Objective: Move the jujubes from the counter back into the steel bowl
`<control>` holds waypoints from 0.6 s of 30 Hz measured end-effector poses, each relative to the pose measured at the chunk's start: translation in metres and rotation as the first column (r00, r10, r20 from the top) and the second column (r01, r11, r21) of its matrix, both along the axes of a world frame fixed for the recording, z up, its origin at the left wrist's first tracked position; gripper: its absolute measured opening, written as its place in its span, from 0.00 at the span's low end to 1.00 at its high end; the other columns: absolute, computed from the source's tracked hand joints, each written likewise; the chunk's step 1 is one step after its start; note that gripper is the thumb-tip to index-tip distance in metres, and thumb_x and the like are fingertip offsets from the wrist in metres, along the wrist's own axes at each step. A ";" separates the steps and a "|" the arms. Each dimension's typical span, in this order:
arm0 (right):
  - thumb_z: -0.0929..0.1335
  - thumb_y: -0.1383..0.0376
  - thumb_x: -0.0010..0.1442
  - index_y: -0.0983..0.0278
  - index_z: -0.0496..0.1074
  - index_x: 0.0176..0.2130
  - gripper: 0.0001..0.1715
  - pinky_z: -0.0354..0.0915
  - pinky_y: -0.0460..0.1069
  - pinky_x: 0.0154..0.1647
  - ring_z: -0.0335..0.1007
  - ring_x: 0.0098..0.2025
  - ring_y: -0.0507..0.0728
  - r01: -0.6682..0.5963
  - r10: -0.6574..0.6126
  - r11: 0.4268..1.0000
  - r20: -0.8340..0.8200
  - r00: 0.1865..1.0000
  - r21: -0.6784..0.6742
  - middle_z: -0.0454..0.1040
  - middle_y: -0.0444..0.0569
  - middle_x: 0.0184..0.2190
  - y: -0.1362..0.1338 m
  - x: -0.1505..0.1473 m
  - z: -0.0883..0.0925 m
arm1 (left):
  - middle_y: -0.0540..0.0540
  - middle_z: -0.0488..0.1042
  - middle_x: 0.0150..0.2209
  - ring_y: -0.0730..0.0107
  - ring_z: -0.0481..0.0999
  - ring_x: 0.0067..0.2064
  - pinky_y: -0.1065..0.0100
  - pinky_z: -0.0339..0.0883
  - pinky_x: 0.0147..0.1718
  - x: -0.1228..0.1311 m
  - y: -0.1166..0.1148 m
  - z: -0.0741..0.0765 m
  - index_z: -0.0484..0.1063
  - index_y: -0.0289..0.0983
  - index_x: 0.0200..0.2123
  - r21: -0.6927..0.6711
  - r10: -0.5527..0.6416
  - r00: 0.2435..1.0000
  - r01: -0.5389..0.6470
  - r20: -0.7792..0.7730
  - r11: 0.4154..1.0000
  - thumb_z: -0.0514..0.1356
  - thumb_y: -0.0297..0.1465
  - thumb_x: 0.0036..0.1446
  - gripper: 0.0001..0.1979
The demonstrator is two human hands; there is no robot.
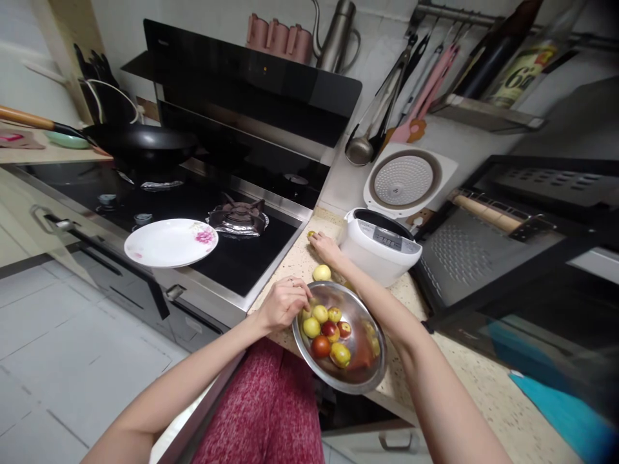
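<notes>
A steel bowl (360, 367) sits at the counter's front edge, holding several small yellow-green and red fruits (325, 330). My left hand (283, 303) grips the bowl's left rim, fingers curled over it. My right hand (325, 246) reaches further back along the counter, fingertips closed on a small yellow-green fruit (311, 234) beside the rice cooker. Another pale yellow fruit (322, 272) lies loose on the counter between my two hands.
A white rice cooker (382, 241) with its lid up stands right of my right hand. A flowered white plate (169, 243) rests on the black stove (232, 251), with a wok (140, 143) behind. A dish rack (483, 251) fills the right side.
</notes>
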State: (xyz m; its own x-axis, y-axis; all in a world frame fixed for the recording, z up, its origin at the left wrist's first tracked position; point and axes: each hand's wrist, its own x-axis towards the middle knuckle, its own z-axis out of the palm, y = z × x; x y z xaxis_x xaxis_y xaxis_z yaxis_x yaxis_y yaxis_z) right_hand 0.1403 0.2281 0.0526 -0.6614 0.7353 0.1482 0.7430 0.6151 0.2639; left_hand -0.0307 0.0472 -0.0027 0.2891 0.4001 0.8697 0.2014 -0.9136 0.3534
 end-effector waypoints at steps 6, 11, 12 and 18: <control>0.61 0.74 0.71 0.65 0.71 0.56 0.18 0.71 0.58 0.55 0.67 0.58 0.64 -0.159 0.170 0.984 -0.183 0.968 0.074 0.74 0.60 0.57 -0.057 0.031 0.027 | 0.44 0.81 0.27 0.63 0.81 0.39 0.61 0.69 0.44 -0.002 0.001 -0.001 0.77 0.36 0.26 0.032 -0.005 1.000 0.006 -0.020 0.999 0.36 0.45 0.77 0.39; 0.65 0.70 0.71 0.62 0.72 0.57 0.16 0.73 0.58 0.53 0.73 0.53 0.63 -0.369 0.381 0.923 -0.377 0.844 0.108 0.77 0.57 0.53 -0.149 0.069 0.034 | 0.43 0.82 0.29 0.63 0.81 0.39 0.61 0.70 0.43 -0.002 0.002 -0.002 0.78 0.36 0.26 0.032 -0.002 0.999 0.003 -0.032 0.999 0.37 0.44 0.77 0.38; 0.65 0.70 0.71 0.61 0.72 0.57 0.17 0.74 0.58 0.53 0.74 0.52 0.62 -0.374 0.372 0.925 -0.383 0.845 0.073 0.77 0.57 0.53 -0.166 0.076 0.033 | 0.43 0.82 0.29 0.63 0.81 0.39 0.61 0.70 0.43 -0.003 0.002 -0.003 0.78 0.36 0.26 0.034 -0.002 0.999 0.003 -0.037 0.999 0.37 0.44 0.77 0.38; 0.69 0.67 0.70 0.61 0.73 0.55 0.15 0.74 0.56 0.54 0.76 0.52 0.61 -0.387 0.247 0.896 -0.478 0.843 -0.218 0.79 0.55 0.51 -0.219 0.109 0.031 | 0.43 0.82 0.28 0.63 0.81 0.39 0.61 0.70 0.42 -0.004 0.002 -0.002 0.78 0.36 0.26 0.037 -0.004 0.999 0.005 -0.049 0.999 0.37 0.44 0.77 0.38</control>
State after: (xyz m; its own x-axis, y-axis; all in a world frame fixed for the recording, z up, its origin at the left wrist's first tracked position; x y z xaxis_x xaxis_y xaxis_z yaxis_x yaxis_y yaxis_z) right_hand 0.2495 0.0091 0.0834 -0.7862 0.5500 0.2818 0.4872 0.8322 -0.2649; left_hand -0.0344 0.0494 -0.0044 0.3334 0.3663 0.8687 0.2134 -0.9268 0.3089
